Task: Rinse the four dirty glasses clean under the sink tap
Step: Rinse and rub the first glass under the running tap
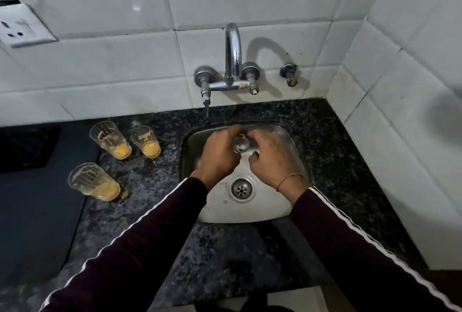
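Observation:
Both my hands are over the steel sink, under the chrome tap. My left hand grips a clear glass, whose round end shows between the hands. My right hand curls its fingers against the same glass. Most of the glass is hidden by the fingers. Three dirty glasses with yellow residue stand on the dark granite counter to the left: one at the back left, one beside it, one nearer me.
The sink drain lies below my hands. A dark hob covers the counter's far left. A wall socket sits at upper left. White tiled walls close in the back and right; a small valve sticks out beside the tap.

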